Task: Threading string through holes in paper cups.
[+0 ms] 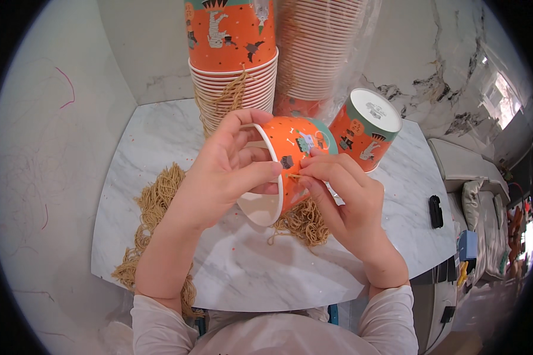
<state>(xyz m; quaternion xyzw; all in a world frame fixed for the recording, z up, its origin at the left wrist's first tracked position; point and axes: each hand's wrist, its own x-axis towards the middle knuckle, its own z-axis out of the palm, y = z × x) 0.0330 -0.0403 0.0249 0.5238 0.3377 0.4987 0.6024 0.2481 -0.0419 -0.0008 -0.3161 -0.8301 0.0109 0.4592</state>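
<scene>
An orange paper tub [290, 133] with a green base and cartoon prints lies tipped on its side in the air, its white-rimmed mouth facing left. My left hand [216, 174] grips it by the rim, with fingers inside the mouth and the thumb on the outer wall. Against the tub's side, my right hand [349, 198] pinches the end of a tan cord [294, 176] between thumb and fingertips. Whether the cord passes through the wall is too small to tell. Beneath the tub, a tangle of tan cord [308, 223] rests on the marbled table [266, 272].
More tan cord [157, 204] is heaped at the left, hanging over the front edge. Behind my hands stand a tall stack of tubs [234, 59] draped with cord and a plastic-wrapped stack [320, 47]. An upturned tub [367, 127] and a small black object [436, 212] sit at the right.
</scene>
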